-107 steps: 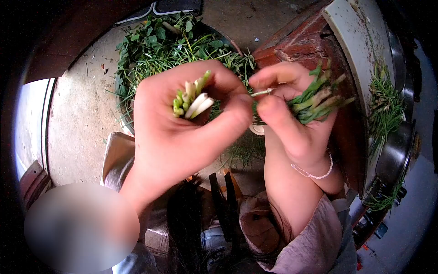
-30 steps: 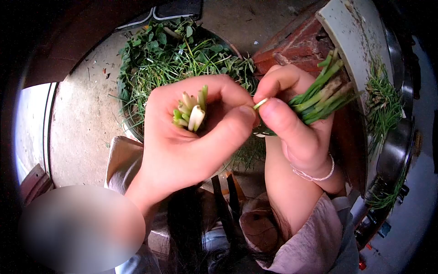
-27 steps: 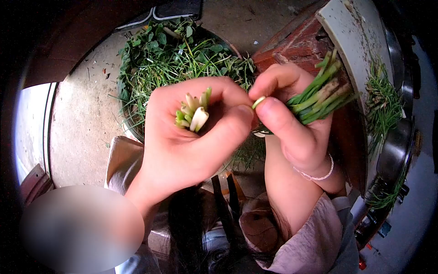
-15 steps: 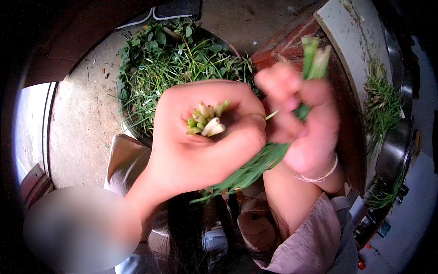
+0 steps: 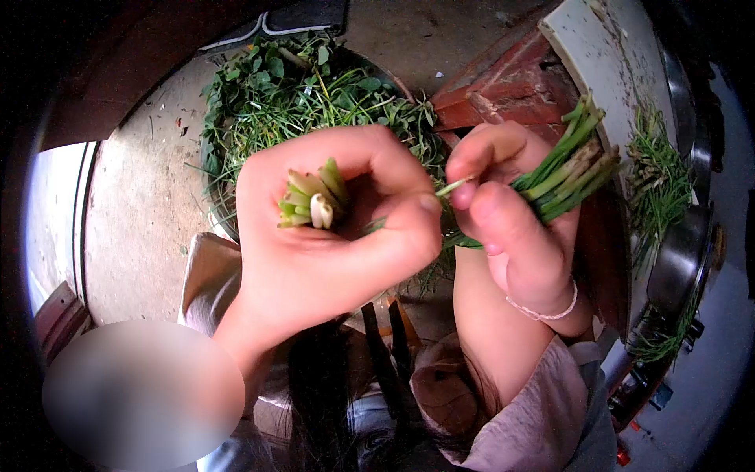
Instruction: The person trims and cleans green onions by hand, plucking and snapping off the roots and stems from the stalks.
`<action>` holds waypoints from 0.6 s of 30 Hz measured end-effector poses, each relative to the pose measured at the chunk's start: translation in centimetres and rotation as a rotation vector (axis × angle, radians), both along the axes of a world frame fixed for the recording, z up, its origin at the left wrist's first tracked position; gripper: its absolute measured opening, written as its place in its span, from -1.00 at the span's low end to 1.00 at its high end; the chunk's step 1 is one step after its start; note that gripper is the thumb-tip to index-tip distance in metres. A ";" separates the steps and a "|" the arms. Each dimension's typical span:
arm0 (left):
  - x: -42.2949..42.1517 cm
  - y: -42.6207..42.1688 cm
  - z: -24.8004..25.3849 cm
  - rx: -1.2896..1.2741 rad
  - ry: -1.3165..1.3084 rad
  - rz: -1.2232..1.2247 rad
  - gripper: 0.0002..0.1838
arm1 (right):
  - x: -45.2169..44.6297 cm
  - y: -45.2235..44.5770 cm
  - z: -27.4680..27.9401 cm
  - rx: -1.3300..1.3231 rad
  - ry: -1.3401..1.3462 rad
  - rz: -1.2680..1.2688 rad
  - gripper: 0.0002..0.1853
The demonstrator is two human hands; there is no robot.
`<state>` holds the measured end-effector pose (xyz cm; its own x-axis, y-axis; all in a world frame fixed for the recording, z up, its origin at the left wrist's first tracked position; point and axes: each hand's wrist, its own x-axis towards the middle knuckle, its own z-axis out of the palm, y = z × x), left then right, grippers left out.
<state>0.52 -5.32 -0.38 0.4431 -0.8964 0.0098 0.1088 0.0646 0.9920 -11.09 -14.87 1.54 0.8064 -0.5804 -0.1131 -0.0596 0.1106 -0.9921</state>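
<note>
My left hand point(image 5: 338, 259) is closed around a bundle of garlic chives point(image 5: 317, 197), its pale stem ends pointing up at me. Between that hand's thumb and forefinger a single thin stem point(image 5: 453, 187) is pinched, its tip reaching the fingers of my right hand. A second bunch of chives point(image 5: 570, 173) lies in my right hand point(image 5: 523, 236), the stem ends sticking out to the upper right, some of them brownish. Its thumb and forefinger come together at the stem tip. Most of the leaves are hidden behind both hands.
Beyond my hands stands a round tub point(image 5: 403, 88) heaped with green trimmings and leafy weeds point(image 5: 303, 94). To the right, more chives point(image 5: 659, 169) lie on a pale board point(image 5: 586, 43) beside a metal pan point(image 5: 678, 267). A reddish wooden stool or frame point(image 5: 503, 94) is nearby.
My left hand has shifted a little left. My right hand has tilted its bunch to the right and brought its fingertips to the thin stem.
</note>
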 end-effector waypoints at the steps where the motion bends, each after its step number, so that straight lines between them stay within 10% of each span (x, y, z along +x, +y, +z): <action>1: -0.1 -0.1 0.0 0.000 0.001 -0.003 -0.90 | 0.1 0.1 -0.1 -0.071 -0.043 0.006 -0.84; 13: -0.3 -0.3 -0.3 -0.186 -0.274 -0.004 -0.91 | -0.1 0.6 1.2 0.069 0.046 -0.202 -0.83; 16: -0.1 -0.2 -0.3 -0.166 -0.315 -0.013 -0.91 | -0.4 -0.4 0.5 -0.228 -0.148 -0.381 -0.78; 18: -0.2 -0.1 -0.5 -0.122 -0.295 -0.009 -0.91 | -0.8 -0.4 -0.8 -0.178 -0.208 -0.099 -0.74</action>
